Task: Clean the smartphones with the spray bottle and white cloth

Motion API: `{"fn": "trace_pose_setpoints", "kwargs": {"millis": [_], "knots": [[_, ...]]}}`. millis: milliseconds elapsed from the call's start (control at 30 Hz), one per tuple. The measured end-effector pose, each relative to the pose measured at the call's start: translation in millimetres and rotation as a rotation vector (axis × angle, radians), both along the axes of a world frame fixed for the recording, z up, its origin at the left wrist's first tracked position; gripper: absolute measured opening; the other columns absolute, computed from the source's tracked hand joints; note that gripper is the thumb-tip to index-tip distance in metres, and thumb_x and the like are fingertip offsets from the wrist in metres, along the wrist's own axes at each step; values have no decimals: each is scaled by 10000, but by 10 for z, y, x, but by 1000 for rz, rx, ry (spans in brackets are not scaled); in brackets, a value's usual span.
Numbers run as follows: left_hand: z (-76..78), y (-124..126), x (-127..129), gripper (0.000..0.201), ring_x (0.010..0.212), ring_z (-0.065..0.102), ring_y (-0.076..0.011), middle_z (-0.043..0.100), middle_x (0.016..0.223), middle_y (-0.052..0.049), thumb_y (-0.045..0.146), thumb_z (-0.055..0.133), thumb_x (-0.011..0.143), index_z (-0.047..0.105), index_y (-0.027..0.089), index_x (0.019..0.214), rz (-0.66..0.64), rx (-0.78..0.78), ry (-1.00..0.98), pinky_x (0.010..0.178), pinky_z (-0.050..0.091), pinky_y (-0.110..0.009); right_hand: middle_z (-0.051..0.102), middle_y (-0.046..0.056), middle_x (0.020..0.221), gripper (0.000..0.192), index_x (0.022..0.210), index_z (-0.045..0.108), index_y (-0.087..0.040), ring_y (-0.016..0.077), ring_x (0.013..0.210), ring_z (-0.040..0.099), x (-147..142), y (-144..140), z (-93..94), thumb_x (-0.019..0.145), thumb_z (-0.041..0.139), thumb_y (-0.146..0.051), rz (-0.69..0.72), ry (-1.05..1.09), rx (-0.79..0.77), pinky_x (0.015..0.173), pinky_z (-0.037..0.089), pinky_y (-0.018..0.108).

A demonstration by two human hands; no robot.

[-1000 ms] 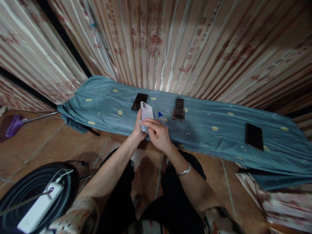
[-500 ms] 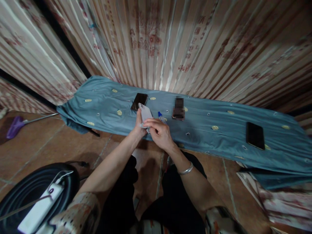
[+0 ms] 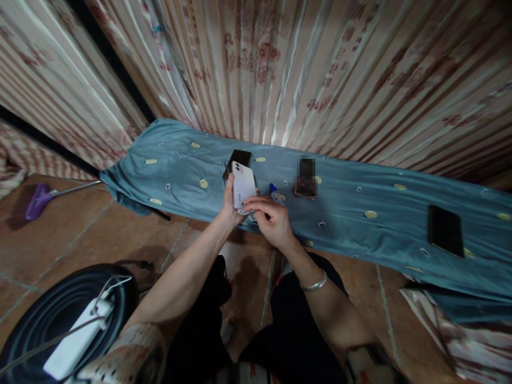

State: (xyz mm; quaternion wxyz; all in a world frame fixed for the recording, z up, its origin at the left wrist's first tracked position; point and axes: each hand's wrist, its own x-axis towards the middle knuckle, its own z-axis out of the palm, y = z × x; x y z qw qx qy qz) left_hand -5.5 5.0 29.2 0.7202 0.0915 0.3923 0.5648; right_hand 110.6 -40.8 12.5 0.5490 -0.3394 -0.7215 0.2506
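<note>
Holding a white phone (image 3: 243,185) back-side up in the left hand (image 3: 230,205), fingers wrapped round its lower edge and closed on it. Pressing a small pale cloth (image 3: 245,211) against the phone's bottom end with the right hand (image 3: 272,224), fingers curled shut over the cloth. Sitting just above the near edge of the desk (image 3: 360,234) (draped in a teal cover dotted with yellow), both hands meeting over that edge.

Compared with half a second back: turning the phone from an edge-on tilt to lie flatter toward the camera, twin lenses showing at its top corner, so likely wiping the back surface now rather than the side.

Lying on the desk just behind the white phone: a dark phone (image 3: 238,159). Standing just right of the white phone, partly hidden by the right hand: a small bottle with a blue cap (image 3: 275,192). Further right on the desk: a blurred-out device (image 3: 305,177), then well apart a black phone (image 3: 445,230).

Reading no brand or label anywhere; red characters on the curtain (image 3: 320,69) behind the desk too small to make out.
</note>
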Motion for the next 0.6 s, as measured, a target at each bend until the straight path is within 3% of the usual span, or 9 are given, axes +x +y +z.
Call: {"fn": "trace_pose_setpoints", "kwargs": {"millis": [233, 400, 600], "knots": [[51, -68, 11, 466, 523, 619, -138, 691, 633, -35, 477, 403, 985, 705, 122, 976, 22, -13, -27, 581, 523, -234, 758, 25, 1089, 385, 992, 756, -247, 158, 1055, 693, 12, 64, -106, 852, 438, -81, -63, -76, 25, 989, 549, 336], [49, -131, 11, 415, 485, 612, -121, 690, 605, -22, 470, 461, 966, 689, 135, 872, -63, -13, -60, 494, 495, -208, 722, 32, 1191, 428, 1129, 725, -253, 173, 1119, 660, 30, 144, -178, 868, 436, -76, -130, -158, 40, 1017, 533, 343], [65, -185, 33, 467, 555, 673, -148, 724, 651, -45, 434, 368, 1004, 683, 131, 841, -112, -21, -37, 599, 554, -234, 683, 53, 1267, 454, 1226, 679, -237, 205, 1178, 622, 60, 224, -229, 880, 431, -79, -174, -241, 13, 1075, 493, 374]]}}
